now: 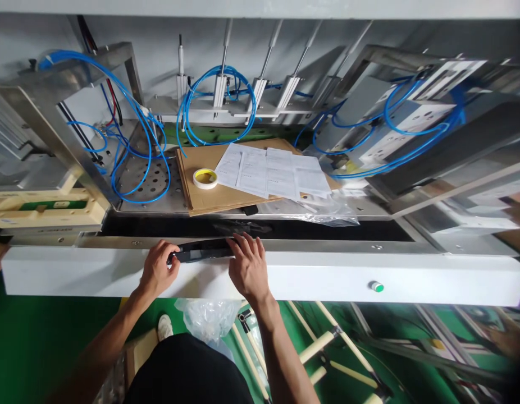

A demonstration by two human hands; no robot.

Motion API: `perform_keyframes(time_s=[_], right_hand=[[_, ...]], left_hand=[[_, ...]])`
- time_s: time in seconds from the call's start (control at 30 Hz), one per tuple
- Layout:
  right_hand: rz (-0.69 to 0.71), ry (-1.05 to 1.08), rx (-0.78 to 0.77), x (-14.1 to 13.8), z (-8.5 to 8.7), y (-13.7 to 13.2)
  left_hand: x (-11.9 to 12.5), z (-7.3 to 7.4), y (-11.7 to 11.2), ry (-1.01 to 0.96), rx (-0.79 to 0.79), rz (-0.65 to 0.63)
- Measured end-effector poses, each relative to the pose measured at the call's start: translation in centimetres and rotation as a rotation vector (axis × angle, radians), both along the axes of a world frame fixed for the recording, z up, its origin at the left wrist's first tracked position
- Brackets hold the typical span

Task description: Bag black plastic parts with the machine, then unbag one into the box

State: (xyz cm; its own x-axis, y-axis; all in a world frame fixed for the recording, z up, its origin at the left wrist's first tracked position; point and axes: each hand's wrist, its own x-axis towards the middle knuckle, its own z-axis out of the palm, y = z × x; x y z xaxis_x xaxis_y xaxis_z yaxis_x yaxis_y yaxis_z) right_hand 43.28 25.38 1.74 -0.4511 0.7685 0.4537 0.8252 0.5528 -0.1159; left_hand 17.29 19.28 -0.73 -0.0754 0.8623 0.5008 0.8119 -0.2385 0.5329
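A thin black flat panel [203,250] lies edge-on along the front of the machine, between the dark conveyor belt [327,230] and the white front rail [310,275]. My left hand [158,268] grips its left end with fingers curled around it. At the panel's right end my right hand [248,265] has its fingers spread over the top. Both hands hold the same piece.
Behind the belt lie a cardboard sheet [209,193], a roll of yellow tape [205,178], printed papers [272,171] and clear plastic bags [327,210]. Blue air hoses [137,140] loop around cylinders. A green button [375,287] sits on the rail. A plastic bag [209,317] hangs below.
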Motion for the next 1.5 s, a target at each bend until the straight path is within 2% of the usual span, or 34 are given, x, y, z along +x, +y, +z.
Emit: perform_keyframes(time_s=[0.1, 0.2, 0.3, 0.4, 0.5, 0.57, 0.67, 0.73, 0.87, 1.0, 1.1, 1.2, 1.37, 1.5], right_hand=[[0.059, 0.019, -0.008, -1.2, 0.5, 0.6], [0.108, -0.013, -0.080, -2.9, 0.3, 1.4], [0.079, -0.027, -0.117, -3.9, -0.2, 1.5], [0.031, -0.013, -0.112, -4.1, -0.4, 0.9], [0.008, -0.008, -0.114, -3.9, -0.4, 0.2], [0.006, -0.008, -0.120, -3.7, -0.3, -0.1], [0.016, -0.003, -0.123, -3.2, 0.1, -0.5], [0.029, 0.040, -0.092, -2.7, 0.6, -1.2], [0.092, 0.141, 0.004, -2.0, 1.2, -3.4], [0.201, 0.034, 0.006, -2.1, 0.7, -4.6], [0.196, -0.024, -0.095, -2.5, 0.5, -4.1], [0.211, -0.035, -0.204, -2.9, 1.3, -3.0], [0.190, -0.070, -0.316, -3.6, 3.3, -0.9], [0.096, -0.086, -0.381, -4.3, 3.3, 0.7]], left_hand=[[-0.3, 0.1, 0.2, 0.008, -0.002, -0.007], [-0.6, 0.5, 0.1, 0.029, 0.001, -0.006], [-0.2, 1.3, -0.7, 0.155, 0.106, 0.013], [1.0, 1.6, -1.8, 0.378, 0.164, -0.101], [2.3, 0.8, -2.0, 0.517, 0.058, -0.249], [2.6, 0.0, -1.7, 0.552, -0.006, -0.273], [2.4, -0.9, -1.2, 0.572, -0.073, -0.264], [2.0, -0.8, -0.9, 0.569, -0.096, -0.269], [1.3, 0.6, -0.3, 0.489, -0.158, -0.345], [0.7, 2.4, 0.7, 0.366, -0.238, -0.454], [0.3, 3.3, 1.6, 0.308, -0.295, -0.515], [0.1, 4.0, 2.3, 0.307, -0.285, -0.532], [0.1, 4.6, 2.5, 0.355, -0.149, -0.420], [0.3, 3.7, 2.0, 0.398, -0.054, -0.360]])
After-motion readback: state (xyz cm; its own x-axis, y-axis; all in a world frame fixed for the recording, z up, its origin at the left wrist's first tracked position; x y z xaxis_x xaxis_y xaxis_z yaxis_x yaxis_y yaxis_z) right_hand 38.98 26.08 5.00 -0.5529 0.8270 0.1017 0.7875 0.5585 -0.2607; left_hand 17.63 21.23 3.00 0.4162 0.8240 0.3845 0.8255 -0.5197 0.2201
